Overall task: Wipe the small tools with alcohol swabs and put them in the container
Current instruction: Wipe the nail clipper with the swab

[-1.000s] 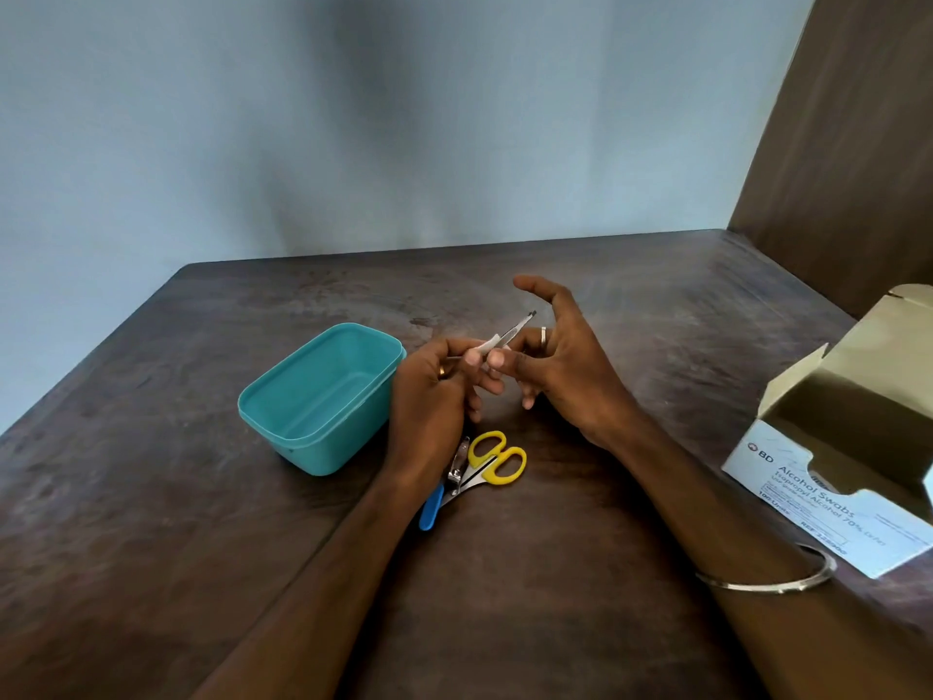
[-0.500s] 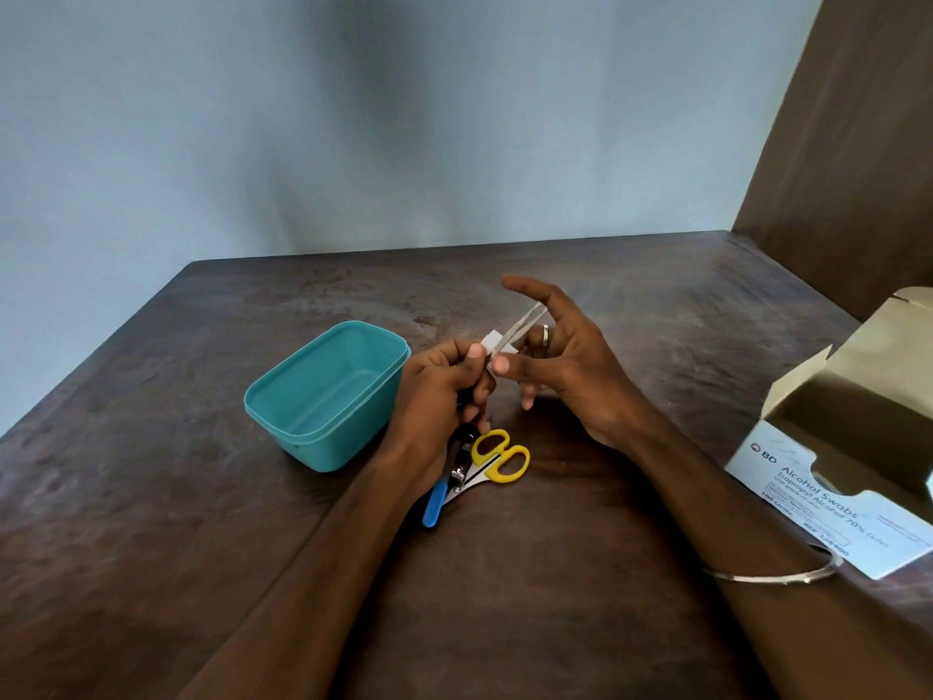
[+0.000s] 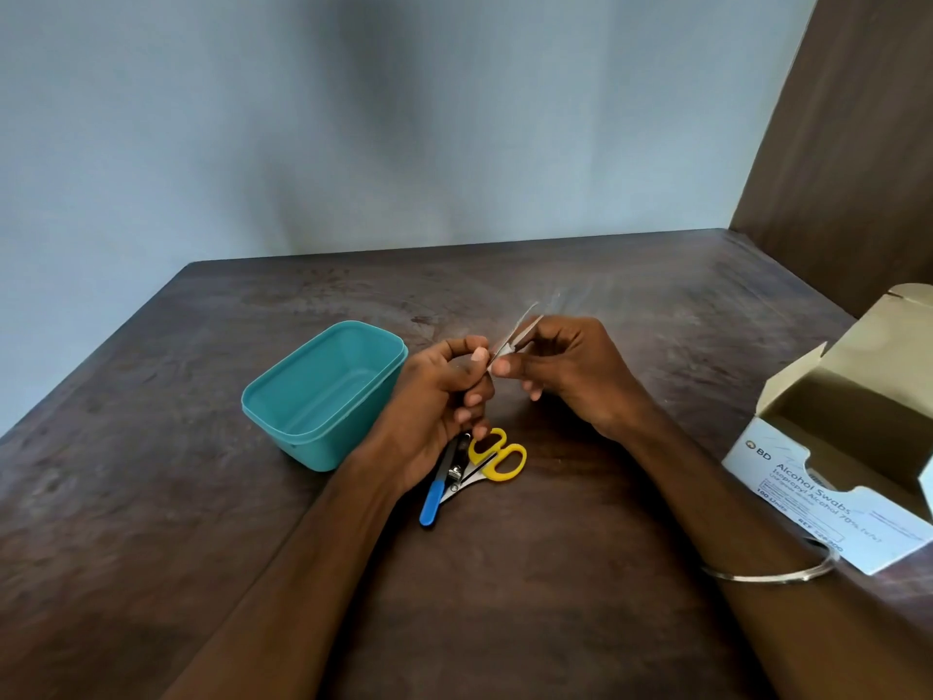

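Note:
Metal tweezers [image 3: 505, 346] are held up over the table, tips pointing up and right, motion-blurred. My left hand [image 3: 434, 406] grips their lower end. My right hand [image 3: 570, 366] has its thumb and curled fingers pinched on the tweezers' upper part, with a pale swab [image 3: 525, 315] blurred there. The teal container [image 3: 282, 426] stands open and empty just left of my left hand. Below my hands lie yellow-handled scissors [image 3: 500, 459], a nail clipper [image 3: 457, 472] and a blue-handled file [image 3: 433, 502], bunched together.
An open box of alcohol swabs [image 3: 828, 502] lies at the right edge, flap raised. A metal bangle [image 3: 767, 575] circles my right wrist. The dark wooden table [image 3: 151, 497] meets a grey wall behind and a brown panel at the right.
My right hand's fingers, spread a second ago, have curled shut around the tweezers. The tweezers have tilted more upright and my left hand has shifted its grip lower.

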